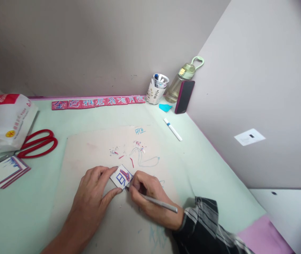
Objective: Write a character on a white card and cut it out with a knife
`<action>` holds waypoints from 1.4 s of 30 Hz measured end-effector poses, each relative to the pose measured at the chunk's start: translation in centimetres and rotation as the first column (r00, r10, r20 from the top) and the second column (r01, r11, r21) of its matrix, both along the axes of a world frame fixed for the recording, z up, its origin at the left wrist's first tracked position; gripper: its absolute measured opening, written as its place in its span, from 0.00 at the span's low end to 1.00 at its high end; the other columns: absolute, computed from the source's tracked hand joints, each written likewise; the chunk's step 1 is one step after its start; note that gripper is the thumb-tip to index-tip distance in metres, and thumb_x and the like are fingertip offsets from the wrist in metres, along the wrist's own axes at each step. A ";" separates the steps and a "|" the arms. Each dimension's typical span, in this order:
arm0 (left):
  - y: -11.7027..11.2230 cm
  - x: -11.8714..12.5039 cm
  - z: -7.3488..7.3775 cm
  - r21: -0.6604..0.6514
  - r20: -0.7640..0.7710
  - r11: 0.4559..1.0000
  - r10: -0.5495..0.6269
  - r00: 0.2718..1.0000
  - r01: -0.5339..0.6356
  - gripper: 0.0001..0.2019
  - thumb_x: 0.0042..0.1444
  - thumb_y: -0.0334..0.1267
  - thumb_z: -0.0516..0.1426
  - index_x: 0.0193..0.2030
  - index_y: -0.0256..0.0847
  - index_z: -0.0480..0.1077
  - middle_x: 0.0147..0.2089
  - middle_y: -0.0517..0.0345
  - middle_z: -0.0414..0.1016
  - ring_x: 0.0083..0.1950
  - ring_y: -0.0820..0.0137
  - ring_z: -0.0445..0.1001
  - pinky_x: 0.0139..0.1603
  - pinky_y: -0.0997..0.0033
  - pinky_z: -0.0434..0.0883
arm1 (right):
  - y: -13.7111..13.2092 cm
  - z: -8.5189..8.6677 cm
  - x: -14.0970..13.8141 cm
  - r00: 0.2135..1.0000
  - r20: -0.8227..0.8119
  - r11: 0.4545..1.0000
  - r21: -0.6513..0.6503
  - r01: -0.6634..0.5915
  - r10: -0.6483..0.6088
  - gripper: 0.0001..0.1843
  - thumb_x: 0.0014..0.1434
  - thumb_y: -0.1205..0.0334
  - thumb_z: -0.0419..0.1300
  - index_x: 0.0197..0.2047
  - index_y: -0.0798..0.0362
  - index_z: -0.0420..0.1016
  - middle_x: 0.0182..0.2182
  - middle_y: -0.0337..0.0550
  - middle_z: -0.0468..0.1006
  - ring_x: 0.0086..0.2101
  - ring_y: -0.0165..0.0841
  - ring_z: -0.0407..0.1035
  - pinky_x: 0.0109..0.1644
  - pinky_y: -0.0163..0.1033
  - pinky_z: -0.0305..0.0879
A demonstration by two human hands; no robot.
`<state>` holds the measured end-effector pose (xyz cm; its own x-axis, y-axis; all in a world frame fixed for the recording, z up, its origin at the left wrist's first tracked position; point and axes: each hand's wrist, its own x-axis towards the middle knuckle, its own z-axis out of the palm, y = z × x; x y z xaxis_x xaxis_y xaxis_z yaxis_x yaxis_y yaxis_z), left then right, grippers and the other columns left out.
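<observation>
My left hand (93, 197) lies on a pale board (92, 148), its thumb and fingers pinning a small white paper square (121, 176) with blue lines and red cut marks. My right hand (147, 195) is closed around a thin grey craft knife (158, 201), its tip at the square's lower right edge. Small red and blue paper scraps (129, 155) lie on the board just beyond the square.
Red scissors (37, 143) and a white plastic bag (4, 121) lie at the left, with a stack of cards (4, 172). A row of red character pieces (97, 102) lines the wall. A pen cup (157, 88), bottle (179, 79), phone (184, 96) and white marker (172, 129) sit in the back right corner.
</observation>
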<state>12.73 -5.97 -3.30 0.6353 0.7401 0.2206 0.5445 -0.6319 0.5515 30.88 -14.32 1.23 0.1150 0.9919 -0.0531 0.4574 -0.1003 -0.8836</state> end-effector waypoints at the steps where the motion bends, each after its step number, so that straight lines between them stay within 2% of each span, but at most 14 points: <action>1: 0.0 0.0 0.0 0.018 -0.002 1.000 0.000 1.000 0.000 0.18 0.64 0.49 0.55 0.57 0.46 0.67 0.46 0.55 0.72 0.49 0.56 0.71 0.51 0.55 0.69 | 0.0 -0.1 0.0 1.000 -0.010 1.000 -0.010 0.015 -0.015 0.11 0.57 0.68 0.53 0.26 0.50 0.55 0.22 0.32 0.61 0.24 0.27 0.53 0.28 0.33 0.49; 7: -0.1 -0.1 -0.2 0.151 -0.059 0.989 0.021 0.998 -0.012 0.27 0.63 0.55 0.54 0.62 0.41 0.62 0.39 0.55 0.68 0.42 0.57 0.69 0.44 0.56 0.69 | 0.1 -0.2 -0.1 0.994 -0.059 0.995 -0.053 0.087 -0.090 0.13 0.57 0.67 0.54 0.25 0.50 0.53 0.21 0.31 0.58 0.24 0.27 0.52 0.28 0.34 0.48; 13: -0.6 0.2 -0.1 0.172 -0.075 0.985 0.015 0.997 -0.001 0.20 0.63 0.51 0.56 0.55 0.40 0.64 0.43 0.50 0.71 0.45 0.55 0.68 0.46 0.54 0.67 | 0.2 -0.4 -0.2 0.987 -0.090 0.990 -0.057 0.127 -0.132 0.13 0.57 0.66 0.54 0.24 0.50 0.53 0.21 0.30 0.57 0.24 0.27 0.52 0.28 0.34 0.48; 18: -1.2 0.7 0.2 0.208 -0.056 0.978 0.042 0.998 -0.030 0.17 0.62 0.50 0.57 0.48 0.40 0.65 0.41 0.49 0.73 0.45 0.54 0.69 0.45 0.53 0.67 | 0.4 -0.8 -0.5 0.966 -0.140 0.975 -0.077 0.210 -0.219 0.13 0.57 0.64 0.55 0.24 0.50 0.55 0.20 0.31 0.57 0.24 0.27 0.52 0.27 0.34 0.48; 22: -1.2 0.8 0.2 0.201 -0.060 0.979 0.044 0.997 -0.031 0.15 0.61 0.49 0.59 0.46 0.41 0.65 0.40 0.51 0.73 0.45 0.54 0.69 0.45 0.53 0.67 | 0.3 -0.8 -0.6 0.953 -0.199 0.973 -0.078 0.217 -0.229 0.14 0.58 0.62 0.54 0.24 0.49 0.54 0.21 0.31 0.58 0.25 0.28 0.51 0.28 0.34 0.49; 25: -0.8 0.3 0.1 0.149 -0.069 0.989 0.014 0.998 -0.004 0.17 0.59 0.49 0.60 0.49 0.43 0.64 0.40 0.53 0.73 0.44 0.56 0.70 0.44 0.54 0.68 | 0.3 -0.8 -0.5 0.958 -0.195 0.977 -0.072 0.202 -0.212 0.13 0.58 0.62 0.54 0.24 0.49 0.54 0.21 0.31 0.57 0.25 0.28 0.51 0.28 0.35 0.50; 27: -0.5 -0.1 0.1 0.113 -0.078 0.994 0.000 0.997 0.009 0.20 0.60 0.48 0.60 0.54 0.43 0.63 0.39 0.55 0.73 0.43 0.58 0.70 0.44 0.55 0.69 | 0.3 -0.6 -0.3 0.966 -0.169 0.980 -0.070 0.185 -0.194 0.13 0.58 0.63 0.54 0.24 0.50 0.55 0.21 0.31 0.58 0.25 0.28 0.52 0.28 0.35 0.50; 30: -0.2 -0.5 0.8 0.139 -0.087 0.990 0.004 0.996 0.008 0.22 0.62 0.45 0.57 0.61 0.44 0.61 0.37 0.56 0.71 0.42 0.57 0.70 0.47 0.52 0.69 | 0.3 -0.3 -0.1 0.979 -0.125 0.986 -0.059 0.157 -0.163 0.13 0.58 0.65 0.54 0.24 0.50 0.54 0.21 0.31 0.58 0.25 0.28 0.52 0.28 0.35 0.49; 34: -0.1 0.1 2.0 0.227 -0.040 0.971 -0.068 0.997 0.076 0.11 0.65 0.36 0.54 0.53 0.47 0.68 0.38 0.56 0.71 0.43 0.60 0.69 0.57 0.47 0.63 | 0.2 -0.1 -0.1 0.984 -0.099 0.988 -0.038 0.148 -0.151 0.13 0.57 0.66 0.54 0.24 0.50 0.54 0.21 0.31 0.58 0.24 0.27 0.52 0.28 0.35 0.49; 37: -0.2 1.1 2.4 0.243 0.011 0.960 -0.149 0.989 0.142 0.10 0.64 0.28 0.53 0.47 0.46 0.70 0.36 0.59 0.70 0.41 0.65 0.68 0.61 0.47 0.61 | 0.2 -0.2 -0.1 0.984 -0.084 0.987 -0.038 0.157 -0.160 0.13 0.57 0.66 0.54 0.24 0.50 0.54 0.21 0.31 0.57 0.24 0.27 0.52 0.27 0.34 0.49; 42: -0.5 2.2 2.1 0.203 0.020 0.971 -0.134 0.991 0.127 0.10 0.64 0.26 0.52 0.38 0.43 0.71 0.35 0.60 0.70 0.42 0.65 0.67 0.63 0.42 0.58 | 0.3 -0.1 -0.2 0.984 -0.084 0.987 -0.051 0.151 -0.155 0.13 0.56 0.65 0.53 0.24 0.50 0.54 0.20 0.31 0.57 0.24 0.27 0.52 0.28 0.35 0.49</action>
